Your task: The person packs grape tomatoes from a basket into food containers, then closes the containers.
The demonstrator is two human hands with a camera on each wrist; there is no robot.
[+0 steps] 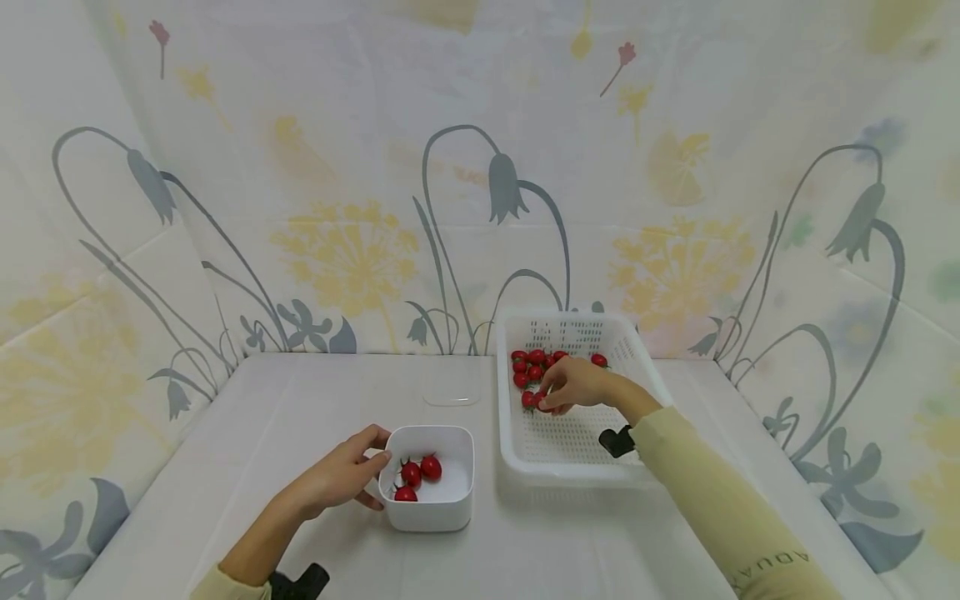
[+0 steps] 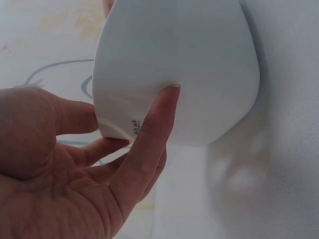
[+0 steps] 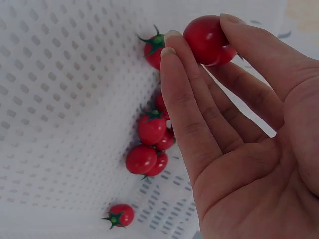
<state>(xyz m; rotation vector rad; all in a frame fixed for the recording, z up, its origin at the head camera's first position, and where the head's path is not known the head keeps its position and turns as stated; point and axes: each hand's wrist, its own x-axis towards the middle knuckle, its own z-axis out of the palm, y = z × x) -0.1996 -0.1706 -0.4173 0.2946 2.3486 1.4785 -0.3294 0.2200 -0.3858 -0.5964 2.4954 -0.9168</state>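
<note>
In the head view a small white square container (image 1: 428,515) stands on the table, several red cherry tomatoes (image 1: 431,467) inside. My left hand (image 1: 341,473) holds its left side, thumb at the rim; the left wrist view shows fingers against the container's wall (image 2: 174,59). Inside the large white perforated basket (image 1: 585,467), my right hand (image 1: 581,385) pinches a tomato (image 3: 204,39) between thumb and fingers. Beside and beyond those fingertips lie more tomatoes (image 3: 152,128), with green stems on some. One tomato (image 1: 598,360) lies apart near the basket's back right.
A clear flat lid-like piece (image 1: 452,402) lies on the white-covered table (image 1: 300,400) behind the small container. The basket stands right of the container, its raised rim between them. A flower-printed cloth (image 1: 337,167) hangs behind and at both sides.
</note>
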